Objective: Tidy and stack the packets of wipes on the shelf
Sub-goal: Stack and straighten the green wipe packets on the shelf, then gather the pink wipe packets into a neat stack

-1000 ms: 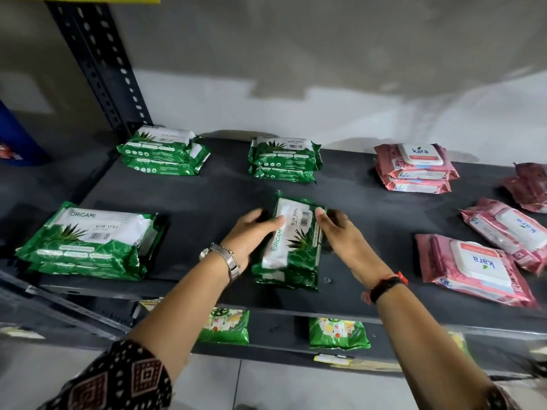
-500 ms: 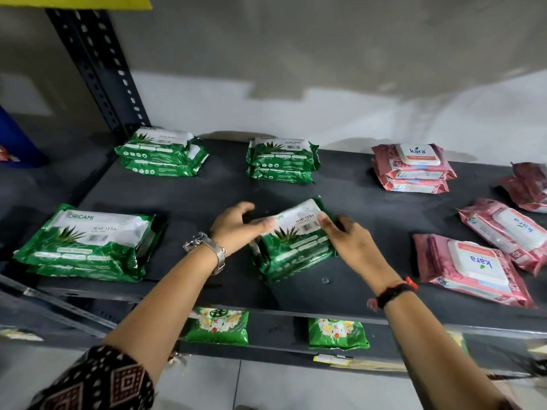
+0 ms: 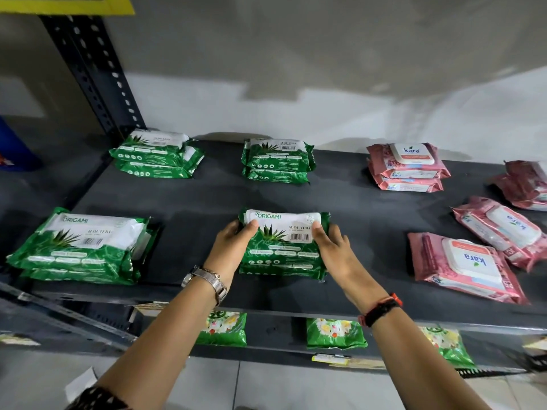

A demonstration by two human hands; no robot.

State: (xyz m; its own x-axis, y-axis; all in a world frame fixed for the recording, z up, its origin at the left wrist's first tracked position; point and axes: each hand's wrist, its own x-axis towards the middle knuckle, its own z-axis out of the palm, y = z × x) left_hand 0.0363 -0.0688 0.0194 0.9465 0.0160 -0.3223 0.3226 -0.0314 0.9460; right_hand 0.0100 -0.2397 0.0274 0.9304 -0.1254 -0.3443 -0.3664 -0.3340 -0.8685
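Observation:
A small stack of green Origami wipes packets [image 3: 284, 250] lies square to the front edge in the middle of the dark shelf [image 3: 189, 202]. My left hand [image 3: 233, 247] grips its left end and my right hand [image 3: 331, 244] grips its right end, thumbs on top. More green stacks sit at front left [image 3: 83, 247], back left [image 3: 157, 155] and back middle [image 3: 278, 159]. A stack of pink Kara packets [image 3: 407, 167] stands at the back right. Loose pink packets lie at front right [image 3: 464, 267], right [image 3: 503, 229] and far right [image 3: 527, 182].
A perforated dark steel upright [image 3: 94, 75] rises at the back left corner. The grey and white wall [image 3: 296, 84] closes the back. Below the front edge, a lower shelf holds green flower-print packets [image 3: 334, 332]. A blue object [image 3: 14, 146] stands at far left.
The green packet stack between my hands has turned from lengthwise to crosswise, label now facing me and square with the shelf edge. Both hands stay on its ends.

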